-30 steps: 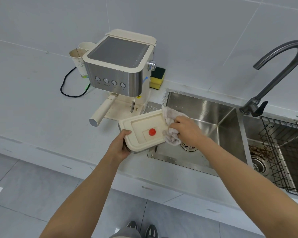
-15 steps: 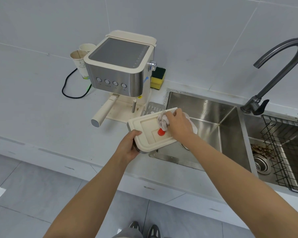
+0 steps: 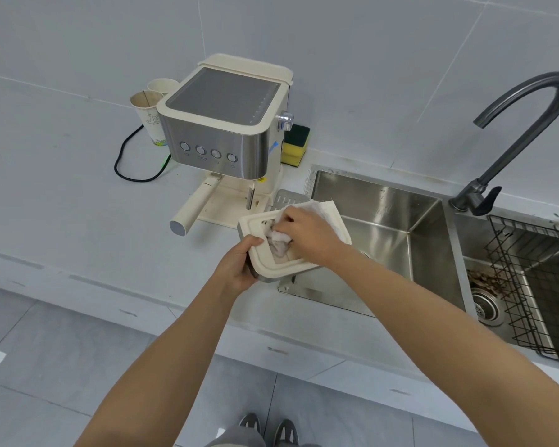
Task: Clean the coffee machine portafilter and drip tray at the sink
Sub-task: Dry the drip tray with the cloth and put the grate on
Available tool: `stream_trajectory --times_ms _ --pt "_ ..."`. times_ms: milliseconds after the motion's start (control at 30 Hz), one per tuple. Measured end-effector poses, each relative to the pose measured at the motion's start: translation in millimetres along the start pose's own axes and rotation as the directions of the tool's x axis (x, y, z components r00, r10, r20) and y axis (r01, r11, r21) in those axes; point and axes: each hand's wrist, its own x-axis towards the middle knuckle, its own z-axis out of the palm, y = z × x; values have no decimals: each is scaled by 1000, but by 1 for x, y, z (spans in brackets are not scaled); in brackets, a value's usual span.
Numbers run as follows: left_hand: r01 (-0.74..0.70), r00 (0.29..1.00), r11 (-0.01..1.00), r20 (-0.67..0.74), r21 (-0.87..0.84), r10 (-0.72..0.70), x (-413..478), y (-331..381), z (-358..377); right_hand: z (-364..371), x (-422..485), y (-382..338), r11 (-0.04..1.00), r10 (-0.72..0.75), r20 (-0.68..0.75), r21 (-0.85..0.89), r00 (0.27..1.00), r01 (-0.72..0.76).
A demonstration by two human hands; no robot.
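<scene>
The cream drip tray is held tilted over the left edge of the steel sink. My left hand grips the tray's near left corner. My right hand holds a crumpled white cloth pressed into the tray's recess, hiding the red float. The coffee machine stands behind on the counter, with the portafilter's cream handle sticking out toward me. A metal grate lies beside the machine's base.
A dark curved faucet rises between two basins. A black wire rack sits in the right basin above a drain with brown grounds. A yellow-green sponge, paper cups and a black cord sit by the wall.
My right hand moved the cloth leftward from the tray's right edge into its middle, covering the red float. The tray shifted slightly right and tilted more.
</scene>
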Motion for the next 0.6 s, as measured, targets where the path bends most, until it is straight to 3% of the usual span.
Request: stream_trajectory --times_ms 100,167,267,600 --pt "-3 1000 1000 20 -6 3 -2 3 1 -7 1 7 994 -44 -64 -105 997 37" --pt "-22 999 1000 35 -11 23 -3 6 -3 -9 -2 13 988 16 -91 -152 996 -30" --pt "-52 998 999 29 3 52 -4 8 -9 -9 -6 23 953 190 -21 -238 982 -189" --pt "-95 985 983 -155 -160 70 -2 1 0 1 -12 8 881 272 82 -422 959 -214"
